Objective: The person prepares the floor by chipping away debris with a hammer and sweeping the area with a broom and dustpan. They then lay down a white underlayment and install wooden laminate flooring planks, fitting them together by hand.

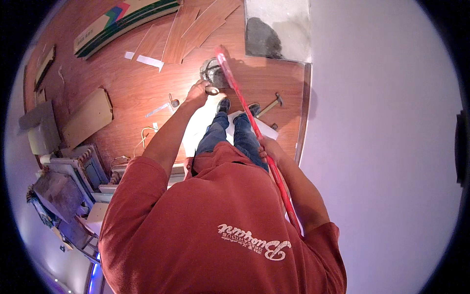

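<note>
My right hand [268, 149] is closed around a long red handle [245, 105], which slants from beside my right arm up and forward to a whitish, blurred upper end. My left hand [198, 92] is closed on a small shiny rounded object [212, 90], too small to make out clearly. Just beyond it stands a grey bucket [211, 71], partly behind the red handle. My shoes [223, 105] are below, with white sheeting [267, 128] beside them. A hammer [269, 105] lies to their right; a tape measure [174, 103] lies to their left.
Loose wood-look planks [178, 34], a long carton [122, 27] and a pale board [88, 117] lie on the wooden floor. Stacked panels and clutter [61, 191] fill the left side. A grey square patch [289, 27] is ahead, and a white wall [372, 147] runs along the right.
</note>
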`<state>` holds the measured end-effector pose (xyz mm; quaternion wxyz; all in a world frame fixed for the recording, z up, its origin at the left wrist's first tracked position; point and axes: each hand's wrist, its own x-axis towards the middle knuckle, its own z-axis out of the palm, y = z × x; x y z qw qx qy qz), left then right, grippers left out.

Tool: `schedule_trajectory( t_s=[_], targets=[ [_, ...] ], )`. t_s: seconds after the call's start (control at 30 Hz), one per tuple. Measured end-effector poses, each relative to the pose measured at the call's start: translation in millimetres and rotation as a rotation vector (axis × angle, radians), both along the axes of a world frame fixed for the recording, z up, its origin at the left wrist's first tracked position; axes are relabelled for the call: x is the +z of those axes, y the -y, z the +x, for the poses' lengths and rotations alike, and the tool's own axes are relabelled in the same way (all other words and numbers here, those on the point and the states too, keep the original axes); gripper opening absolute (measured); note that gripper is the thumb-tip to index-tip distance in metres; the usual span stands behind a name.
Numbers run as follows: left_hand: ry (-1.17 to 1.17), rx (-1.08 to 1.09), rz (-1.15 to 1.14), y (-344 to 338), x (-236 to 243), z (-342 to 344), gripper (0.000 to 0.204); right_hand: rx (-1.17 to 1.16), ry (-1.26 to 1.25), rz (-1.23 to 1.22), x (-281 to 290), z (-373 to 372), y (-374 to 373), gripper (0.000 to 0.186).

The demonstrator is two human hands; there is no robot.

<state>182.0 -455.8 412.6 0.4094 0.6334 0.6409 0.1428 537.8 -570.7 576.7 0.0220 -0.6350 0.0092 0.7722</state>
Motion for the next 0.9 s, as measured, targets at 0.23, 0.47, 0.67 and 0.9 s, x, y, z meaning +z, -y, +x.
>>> schedule_trajectory(
  t_s=[0.23, 0.47, 0.67, 0.9],
  targets=[
    [0.055, 0.016, -0.052, 15.5, 2.9, -38.4, 0.012, 0.466, 0.234, 0.363, 43.9, 17.9, -10.9, 0.027],
    [0.262, 0.232, -0.065, 54.4, -8.2, -49.2, 0.015, 0.590, 0.243, 0.372, -57.7, -11.3, -36.8, 0.023],
    [0.010, 0.114, 0.144, 63.2, -24.8, -46.4, 0.018, 0.210, -0.077, 0.098, -18.4, -28.3, -21.7, 0.018],
    [0.073, 0.119, -0.029, 64.9, -5.7, -94.8, 0.010, 0.355, 0.169, 0.180, 29.4, 54.2, 18.3, 0.020]
  ],
)
